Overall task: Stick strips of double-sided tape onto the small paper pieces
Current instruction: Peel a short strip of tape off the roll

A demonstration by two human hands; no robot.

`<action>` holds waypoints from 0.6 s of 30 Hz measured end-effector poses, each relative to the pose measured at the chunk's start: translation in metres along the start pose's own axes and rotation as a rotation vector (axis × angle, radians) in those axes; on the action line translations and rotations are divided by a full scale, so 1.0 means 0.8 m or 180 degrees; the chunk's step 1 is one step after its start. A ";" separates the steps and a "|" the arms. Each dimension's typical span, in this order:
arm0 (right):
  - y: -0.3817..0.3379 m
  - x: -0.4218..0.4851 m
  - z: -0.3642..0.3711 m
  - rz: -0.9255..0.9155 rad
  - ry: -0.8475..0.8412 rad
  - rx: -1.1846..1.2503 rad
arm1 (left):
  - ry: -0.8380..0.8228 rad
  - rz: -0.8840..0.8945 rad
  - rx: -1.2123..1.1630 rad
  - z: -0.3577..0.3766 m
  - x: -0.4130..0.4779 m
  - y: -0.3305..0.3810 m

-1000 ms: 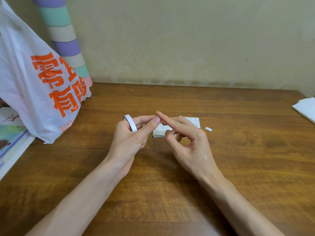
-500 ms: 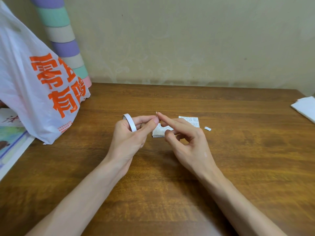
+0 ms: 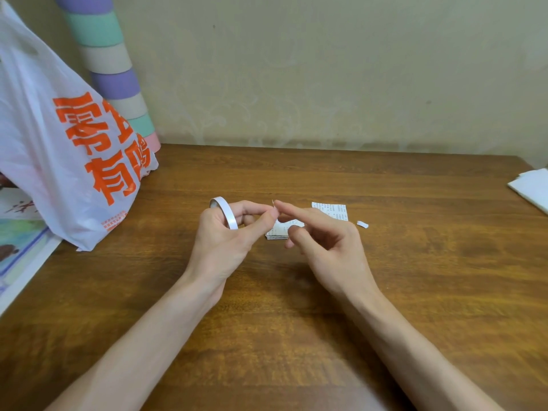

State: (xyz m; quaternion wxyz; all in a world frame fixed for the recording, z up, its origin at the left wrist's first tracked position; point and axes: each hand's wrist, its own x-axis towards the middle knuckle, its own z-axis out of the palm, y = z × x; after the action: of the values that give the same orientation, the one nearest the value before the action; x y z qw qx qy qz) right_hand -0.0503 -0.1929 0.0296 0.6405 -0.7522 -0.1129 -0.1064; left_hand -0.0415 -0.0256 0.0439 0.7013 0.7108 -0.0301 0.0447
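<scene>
L hand grips tape roll, thumb + index pinching its free end. R hand relaxed, index straight, tip touching that end. Paper stack mid-table, just behind hands; scrap to its right.

Obs.: both forearms bare along their whole visible length, near edge to wrist. Left hand and right hand bare. Fingers slender.
</scene>
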 end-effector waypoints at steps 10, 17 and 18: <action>-0.011 0.000 -0.003 0.0612 0.0011 0.0905 | -0.0077 0.0167 0.0184 0.003 -0.001 0.004; -0.011 0.000 -0.003 0.0847 0.0172 0.0968 | -0.0041 0.0325 0.0559 0.002 0.001 0.001; -0.012 0.001 -0.004 0.0852 0.0213 0.0955 | -0.0016 0.0309 0.0591 0.002 0.001 0.000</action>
State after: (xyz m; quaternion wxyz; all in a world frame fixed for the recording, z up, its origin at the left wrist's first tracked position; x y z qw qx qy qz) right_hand -0.0528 -0.1946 0.0390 0.7572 -0.6526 -0.0051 -0.0272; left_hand -0.0404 -0.0269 0.0443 0.6294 0.7706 -0.0619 0.0795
